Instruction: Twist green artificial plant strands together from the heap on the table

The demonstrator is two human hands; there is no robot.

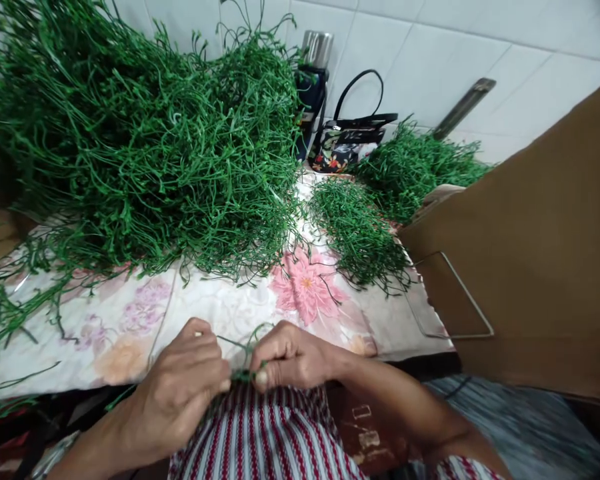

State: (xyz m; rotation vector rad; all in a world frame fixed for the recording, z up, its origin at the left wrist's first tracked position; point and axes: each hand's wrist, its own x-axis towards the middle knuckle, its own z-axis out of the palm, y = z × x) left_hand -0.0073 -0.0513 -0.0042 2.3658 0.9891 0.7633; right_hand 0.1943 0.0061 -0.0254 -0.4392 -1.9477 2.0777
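Close to my lap, at the table's front edge, my left hand (180,380) and my right hand (293,357) face each other. Both are closed on a thin green plastic stem (241,375) with small twisted sprigs, stretched between the fingertips. One strand runs up from my left fingers toward a loop above my right thumb. Beyond my hands a large heap of green plastic stems (205,153) covers the left and back of the table. To the right lies a smaller flat pile of green sprigs (363,230).
A floral tablecloth (220,307) covers the table. At the wall stand a dark flask (310,87) with a silver cap and a small floral handbag (347,143). Another green pile (425,163) lies behind a big cardboard box (525,253) at the right. A wire frame (467,297) leans there.
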